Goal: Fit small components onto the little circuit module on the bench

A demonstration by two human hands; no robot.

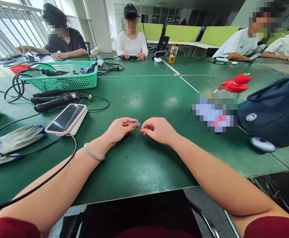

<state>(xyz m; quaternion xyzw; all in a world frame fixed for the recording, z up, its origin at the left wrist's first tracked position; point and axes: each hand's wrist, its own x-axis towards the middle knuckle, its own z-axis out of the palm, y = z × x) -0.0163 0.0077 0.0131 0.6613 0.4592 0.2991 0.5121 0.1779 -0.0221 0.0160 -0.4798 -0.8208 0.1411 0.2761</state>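
Over the green table, my left hand [120, 129] pinches a small black-and-white patterned piece [136, 124] between thumb and fingers. The piece is too small in the head view to tell its kind. Just to its right, a short gap away, my right hand [159, 129] is closed, thumb against the curled fingers. A tiny pale spot shows below those fingertips, and I cannot tell whether it is a held thing. Both hands are close to the tabletop. A pale bangle [94, 152] sits on my left wrist.
Left of my hands lie a phone [66, 118], gloves [12, 143], black handheld devices [57, 99] and a cable crossing my left forearm. Behind stands a green basket [62, 84]. At right are a dark blue bag [273, 109], a mouse [262, 144] and a red-lidded bottle [233, 86]. Several people sit around.
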